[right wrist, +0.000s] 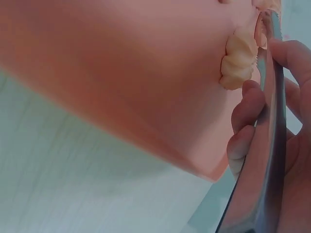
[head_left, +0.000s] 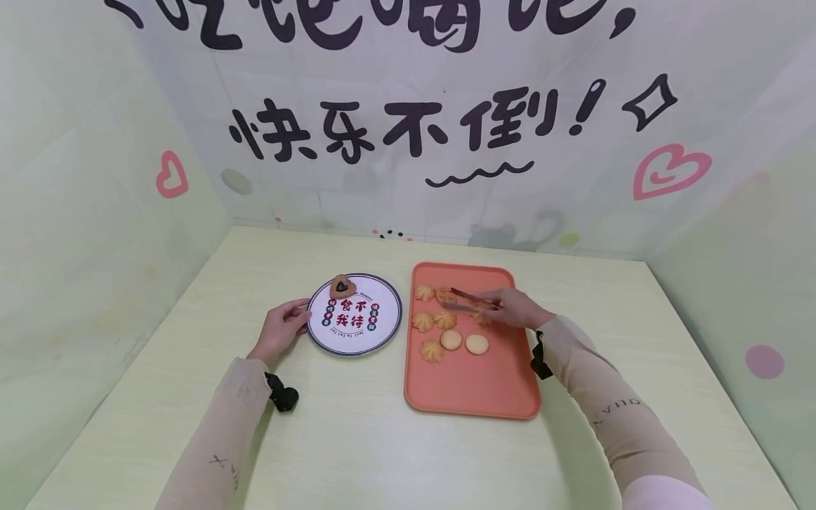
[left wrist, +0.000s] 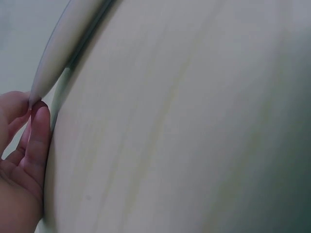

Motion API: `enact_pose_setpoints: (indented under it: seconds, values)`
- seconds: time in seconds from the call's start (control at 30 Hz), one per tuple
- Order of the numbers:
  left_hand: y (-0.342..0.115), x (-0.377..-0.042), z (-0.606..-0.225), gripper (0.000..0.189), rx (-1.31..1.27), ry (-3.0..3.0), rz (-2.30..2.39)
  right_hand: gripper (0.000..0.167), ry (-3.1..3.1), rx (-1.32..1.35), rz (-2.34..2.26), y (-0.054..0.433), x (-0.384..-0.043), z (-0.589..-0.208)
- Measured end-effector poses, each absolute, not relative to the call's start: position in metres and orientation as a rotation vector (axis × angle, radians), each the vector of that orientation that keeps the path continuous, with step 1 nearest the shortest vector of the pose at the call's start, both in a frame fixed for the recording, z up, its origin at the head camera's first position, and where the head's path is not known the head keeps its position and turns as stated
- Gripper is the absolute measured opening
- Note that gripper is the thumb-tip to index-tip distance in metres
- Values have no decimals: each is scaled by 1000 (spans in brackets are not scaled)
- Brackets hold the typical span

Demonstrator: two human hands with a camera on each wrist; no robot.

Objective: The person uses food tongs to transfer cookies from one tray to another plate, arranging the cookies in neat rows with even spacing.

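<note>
My left hand [head_left: 282, 329] pinches the left rim of a round white plate [head_left: 390, 297] with a blue edge and printed characters. The left wrist view shows thumb and fingers on the plate's edge [left wrist: 63, 43]. A brown heart-shaped cookie [head_left: 343, 287] with a dark centre lies at the plate's upper left. Over an orange tray [head_left: 472, 386], my right hand [head_left: 518, 309] grips metal tongs [head_left: 472, 296]. Their tips are at a cookie [head_left: 444, 295] near the tray's far left; whether they clamp it I cannot tell. A ridged cookie [right wrist: 239, 60] lies beside the tongs in the right wrist view.
Several swirled cookies [head_left: 431, 350] and two smooth round ones [head_left: 477, 344] lie on the tray. Plate and tray stand side by side on a pale table [head_left: 344, 432]. A printed backdrop [head_left: 382, 198] rises behind it, with side panels left and right.
</note>
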State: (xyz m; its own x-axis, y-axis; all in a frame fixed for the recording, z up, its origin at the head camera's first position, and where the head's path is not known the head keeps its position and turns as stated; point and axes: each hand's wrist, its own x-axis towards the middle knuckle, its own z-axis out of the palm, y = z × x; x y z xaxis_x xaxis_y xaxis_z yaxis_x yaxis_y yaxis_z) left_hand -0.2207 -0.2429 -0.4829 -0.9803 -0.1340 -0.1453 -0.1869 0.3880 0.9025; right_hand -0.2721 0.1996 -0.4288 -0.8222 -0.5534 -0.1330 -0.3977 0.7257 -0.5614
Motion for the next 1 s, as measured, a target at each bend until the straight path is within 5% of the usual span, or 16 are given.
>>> enact_pose_setpoints:
  seconds: [1.0]
  values:
    - [-243, -222, -485, 39, -298, 2587, 1672, 36, 2761, -801, -759, 195, -267, -428]
